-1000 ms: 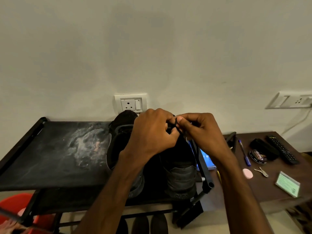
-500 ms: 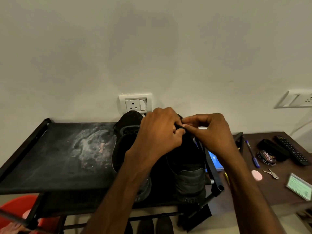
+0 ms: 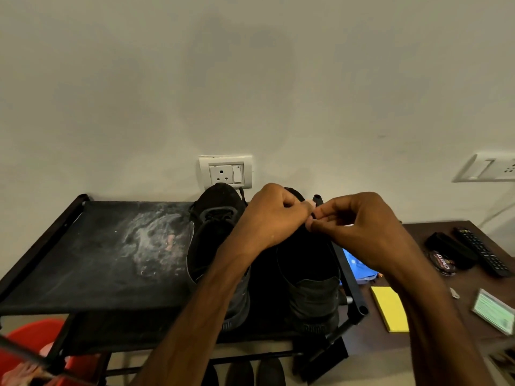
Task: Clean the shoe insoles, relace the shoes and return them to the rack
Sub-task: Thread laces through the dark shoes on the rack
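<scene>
Two black shoes stand side by side, toes to the wall, on the top shelf of a black shoe rack (image 3: 92,263). The left shoe (image 3: 214,246) has its laces in place. Over the front of the right shoe (image 3: 312,280), my left hand (image 3: 273,215) and my right hand (image 3: 359,227) meet, fingertips pinching a black lace between them. The lace itself is mostly hidden by my fingers.
The shelf fabric carries a whitish dusty stain (image 3: 150,240). A brown table (image 3: 451,299) to the right holds a yellow notepad (image 3: 390,307), polish tin (image 3: 443,263), remote (image 3: 482,252), a card (image 3: 493,310) and a blue item (image 3: 356,263). More shoes (image 3: 253,371) sit below; a red tub (image 3: 30,352) is at lower left.
The view has shifted, so the rack and shoes sit further right in frame. Both hands have stayed together at the right shoe's front, working the lace; the yellow notepad has come into view.
</scene>
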